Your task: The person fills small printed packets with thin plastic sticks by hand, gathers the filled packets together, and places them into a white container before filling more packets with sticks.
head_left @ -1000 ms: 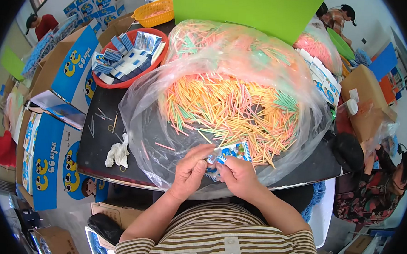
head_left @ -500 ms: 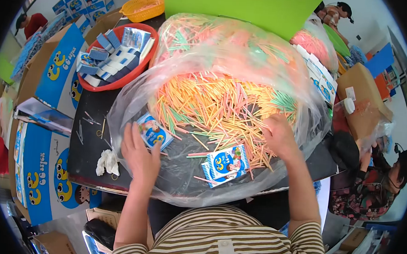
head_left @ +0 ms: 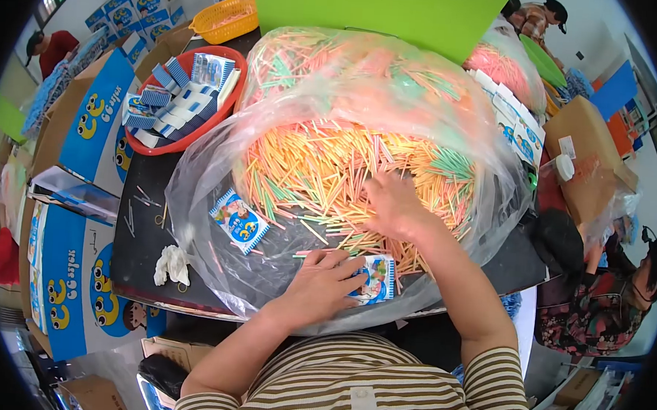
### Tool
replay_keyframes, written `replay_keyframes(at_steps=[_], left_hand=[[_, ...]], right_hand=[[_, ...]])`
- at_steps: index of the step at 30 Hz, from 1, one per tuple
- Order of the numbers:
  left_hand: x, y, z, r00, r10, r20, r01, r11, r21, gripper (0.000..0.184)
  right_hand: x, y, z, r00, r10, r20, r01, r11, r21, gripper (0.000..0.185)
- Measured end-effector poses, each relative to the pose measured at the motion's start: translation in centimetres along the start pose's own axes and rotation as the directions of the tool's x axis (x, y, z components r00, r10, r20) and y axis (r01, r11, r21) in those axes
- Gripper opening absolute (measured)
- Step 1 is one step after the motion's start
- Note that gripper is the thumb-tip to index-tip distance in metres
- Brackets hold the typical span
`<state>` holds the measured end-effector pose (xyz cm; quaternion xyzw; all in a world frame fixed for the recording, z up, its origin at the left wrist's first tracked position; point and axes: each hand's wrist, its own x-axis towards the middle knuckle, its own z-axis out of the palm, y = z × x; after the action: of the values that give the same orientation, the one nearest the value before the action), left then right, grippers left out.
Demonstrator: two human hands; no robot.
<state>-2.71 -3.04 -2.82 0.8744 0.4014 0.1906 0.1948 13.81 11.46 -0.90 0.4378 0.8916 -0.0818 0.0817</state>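
Note:
My left hand (head_left: 323,288) lies with fingers extended over the left part of a blue-and-white printed packet (head_left: 379,279); that part of the packet is hidden under it. My right hand (head_left: 399,205) is at the heap of thin pastel sticks (head_left: 308,159), fingers and thumb apart, fingertips among the sticks. No stick is plainly gripped. The sticks, yellow, pink and green, spill from a large clear plastic bag (head_left: 221,132) laid open on the dark table. Left of the heap rests a second printed packet (head_left: 240,221), untouched by either hand.
A red basket (head_left: 239,89) of packets stands at the back left, with a yellow basket (head_left: 226,23) behind it. Crumpled white tissue (head_left: 172,265) lies on the dark table (head_left: 136,251). Blue cartons (head_left: 60,284) flank the left side. Other people work at both sides.
My left hand has left the left packet and moved right onto the nearer packet. My right hand has moved left across the sticks, and its fingers have spread.

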Motion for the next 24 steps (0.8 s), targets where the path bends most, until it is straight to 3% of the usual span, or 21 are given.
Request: replay_keyframes(at_steps=[1,2,4,5,7,13,15,17,19,20,24], left_hand=[[-0.1,-0.1,0.1,1.000,0.000,0.002,0.000,1.000,-0.003,0.050],[-0.1,-0.2,0.1,1.000,0.002,0.003,-0.002,1.000,-0.011,0.049],[0.0,-0.3,0.0,1.000,0.012,0.006,-0.012,1.000,-0.011,0.048],[-0.1,-0.2,0.0,1.000,0.006,0.014,-0.006,1.000,-0.012,0.048],[-0.2,-0.2,0.0,1.000,-0.001,0.016,0.001,1.000,-0.009,0.048],[-0.2,-0.8,-0.3,0.997,-0.026,-0.071,0.017,0.992,-0.127,0.042],[0.4,-2.1,-0.3,0.874,-0.336,-0.352,0.166,0.885,-0.434,0.039],[1.6,-2.8,-1.3,0.847,-0.335,-0.412,0.186,0.914,-0.361,0.037],[2.3,-3.1,-0.9,0.897,-0.215,-0.386,0.161,0.973,-0.167,0.038],[2.2,-2.7,-0.6,0.936,-0.228,-0.269,0.221,0.974,-0.059,0.038],[1.8,-1.7,0.2,0.981,-0.173,-0.082,0.180,0.981,0.073,0.042]], right_hand=[[-0.3,0.4,0.1,0.984,-0.024,-0.174,0.024,1.000,-0.001,0.040],[-0.4,0.8,0.2,0.985,-0.023,-0.172,0.023,1.000,0.000,0.040],[-0.2,1.3,0.1,0.999,-0.035,-0.015,0.034,0.999,-0.017,0.038],[-0.3,1.1,0.0,0.999,-0.034,-0.024,0.033,0.999,-0.019,0.038],[-0.7,0.2,0.0,0.971,0.018,0.239,-0.007,0.999,-0.048,0.039],[-1.7,1.8,0.7,0.997,-0.027,0.070,0.017,0.990,0.143,0.027],[-2.1,2.2,0.4,0.998,-0.027,0.049,0.018,0.982,0.186,0.026],[-2.5,2.7,0.1,0.992,0.064,0.105,-0.104,0.896,0.431,0.023],[-2.4,4.0,0.1,0.992,0.083,0.094,-0.114,0.909,0.402,0.023],[-2.4,4.4,0.2,0.990,0.109,0.090,-0.135,0.914,0.382,0.024],[-1.3,3.7,-0.2,0.992,0.114,-0.050,-0.078,0.883,0.463,0.025]])
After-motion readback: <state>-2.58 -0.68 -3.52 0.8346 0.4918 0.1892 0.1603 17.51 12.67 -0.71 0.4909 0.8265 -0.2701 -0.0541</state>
